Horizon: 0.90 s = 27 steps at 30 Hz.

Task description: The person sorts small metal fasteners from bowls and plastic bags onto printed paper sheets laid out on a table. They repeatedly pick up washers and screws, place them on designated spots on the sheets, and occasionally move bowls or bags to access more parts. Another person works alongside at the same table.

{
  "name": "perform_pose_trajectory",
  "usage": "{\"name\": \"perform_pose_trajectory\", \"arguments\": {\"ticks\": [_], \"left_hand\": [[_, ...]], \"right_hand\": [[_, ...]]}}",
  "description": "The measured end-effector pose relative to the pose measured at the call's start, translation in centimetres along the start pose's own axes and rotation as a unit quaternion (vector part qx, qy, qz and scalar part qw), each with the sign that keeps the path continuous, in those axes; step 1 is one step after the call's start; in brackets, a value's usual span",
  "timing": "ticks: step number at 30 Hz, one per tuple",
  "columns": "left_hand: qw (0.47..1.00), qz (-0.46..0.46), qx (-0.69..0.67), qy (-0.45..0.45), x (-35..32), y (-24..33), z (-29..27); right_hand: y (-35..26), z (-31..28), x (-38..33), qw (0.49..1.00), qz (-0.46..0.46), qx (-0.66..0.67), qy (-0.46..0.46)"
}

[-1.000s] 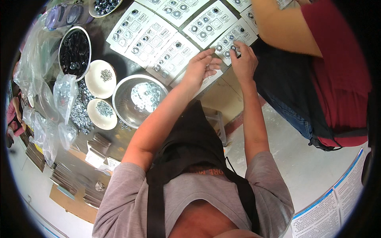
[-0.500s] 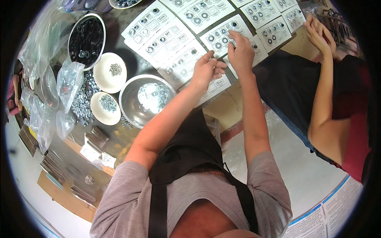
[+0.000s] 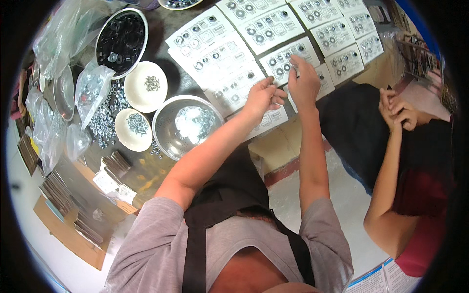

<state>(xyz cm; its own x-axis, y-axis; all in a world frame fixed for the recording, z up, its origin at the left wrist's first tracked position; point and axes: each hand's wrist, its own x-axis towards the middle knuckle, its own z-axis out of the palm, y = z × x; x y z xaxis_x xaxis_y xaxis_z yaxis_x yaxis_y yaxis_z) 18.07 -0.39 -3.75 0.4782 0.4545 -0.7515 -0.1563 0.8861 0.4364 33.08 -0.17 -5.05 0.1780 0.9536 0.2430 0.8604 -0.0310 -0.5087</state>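
My left hand [image 3: 264, 99] is held over the lower cards with its fingers loosely curled; anything in its palm is hidden. My right hand [image 3: 305, 85] reaches over a white printed card [image 3: 273, 62], index finger stretched toward it and thumb apart. Rings and washers lie on the outlines printed on that card. More printed cards [image 3: 271, 27] are laid out in rows, several with rings, washers and small dark parts on them. One overlapping stack of cards [image 3: 215, 46] lies to the left of my hands.
Left of the cards stand a metal colander [image 3: 161, 122] of shiny washers, two cream bowls [image 3: 132, 88] of small screws, and a bowl [image 3: 145, 39] of black parts. Loose nuts [image 3: 105, 119] and plastic bags [image 3: 93, 90] lie beside them. At right, another person's hands [image 3: 398, 110] are together.
The view has shifted, so the table's things appear lower and farther right. My right index finger and thumb are closer together over the card. The other person's hands have drawn back from the table.
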Motion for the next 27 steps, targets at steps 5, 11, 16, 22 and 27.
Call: {"name": "perform_pose_trajectory", "arguments": {"ticks": [5,11,16,22,27], "left_hand": [[1.000,0.017,0.008,-0.004,-1.4,0.8,-0.1],[0.999,0.021,-0.019,-0.022,-6.1,1.1,-2.2],[0.999,0.000,-0.045,-0.001,-9.2,0.6,-4.5],[0.997,0.025,-0.075,0.010,-10.9,-0.4,-6.6],[0.993,0.058,-0.077,0.062,-13.1,-1.1,-8.7]], "right_hand": [[-2.4,2.1,3.8,0.999,-0.045,0.003,0.003],[-5.2,6.2,8.2,0.994,-0.013,-0.103,-0.035],[-5.4,7.2,8.5,0.988,0.033,-0.136,-0.059],[-5.8,7.3,8.5,0.987,0.001,-0.161,-0.010],[-9.9,3.1,5.3,1.000,-0.002,0.011,0.013]]}}
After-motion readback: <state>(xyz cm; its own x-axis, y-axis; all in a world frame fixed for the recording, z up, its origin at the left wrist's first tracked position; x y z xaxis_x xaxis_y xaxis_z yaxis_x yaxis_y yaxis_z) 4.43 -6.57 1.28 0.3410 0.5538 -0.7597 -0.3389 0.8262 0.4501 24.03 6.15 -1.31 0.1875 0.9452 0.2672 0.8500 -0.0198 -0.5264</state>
